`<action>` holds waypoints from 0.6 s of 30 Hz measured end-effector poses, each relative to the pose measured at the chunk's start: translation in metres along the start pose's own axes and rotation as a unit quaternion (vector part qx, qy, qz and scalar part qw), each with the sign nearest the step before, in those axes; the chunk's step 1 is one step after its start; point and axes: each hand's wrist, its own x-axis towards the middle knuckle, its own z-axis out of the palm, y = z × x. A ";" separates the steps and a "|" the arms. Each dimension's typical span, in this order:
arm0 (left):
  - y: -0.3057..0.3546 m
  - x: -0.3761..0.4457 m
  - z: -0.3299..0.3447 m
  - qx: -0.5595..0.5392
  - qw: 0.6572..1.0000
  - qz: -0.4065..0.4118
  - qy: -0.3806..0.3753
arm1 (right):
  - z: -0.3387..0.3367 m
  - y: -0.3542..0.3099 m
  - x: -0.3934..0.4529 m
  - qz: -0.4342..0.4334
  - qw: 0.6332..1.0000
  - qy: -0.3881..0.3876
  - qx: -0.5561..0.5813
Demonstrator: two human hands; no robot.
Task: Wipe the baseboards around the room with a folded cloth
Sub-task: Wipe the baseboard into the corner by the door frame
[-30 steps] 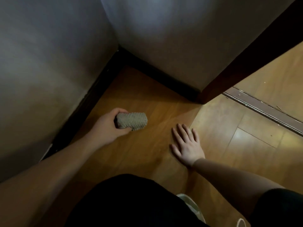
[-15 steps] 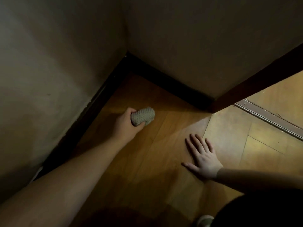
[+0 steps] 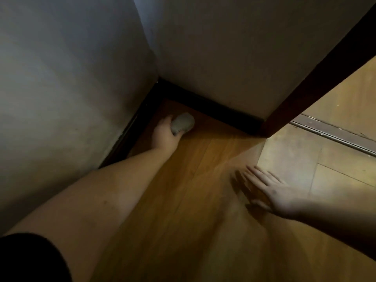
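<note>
Pale plastered walls (image 3: 71,78) fill the upper frame and meet in a corner above the middle, where a dark, near-black baseboard (image 3: 219,110) runs along warm brown wooden floorboards (image 3: 183,190). At the right, the right hand (image 3: 274,192) lies spread flat on the floor, fingers straight, bracing. Near the corner the left hand (image 3: 164,135) curls round a small grey folded textured cloth (image 3: 183,124), seemingly just short of the baseboard; being soft, light and squashy, it is probably best gripped across its folded bulk so it stays bundled.

Bare forearms, with a black short sleeve (image 3: 30,259) on the left arm.
</note>
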 end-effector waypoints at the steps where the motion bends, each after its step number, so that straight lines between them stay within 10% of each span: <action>1: 0.001 -0.002 0.004 -0.004 1.000 0.004 0.003 | 0.011 0.000 -0.005 0.019 1.000 -0.007 0.004; 18: 0.011 0.005 -0.008 -0.008 0.999 -0.013 0.039 | 0.043 -0.016 -0.021 0.088 0.994 -0.022 0.055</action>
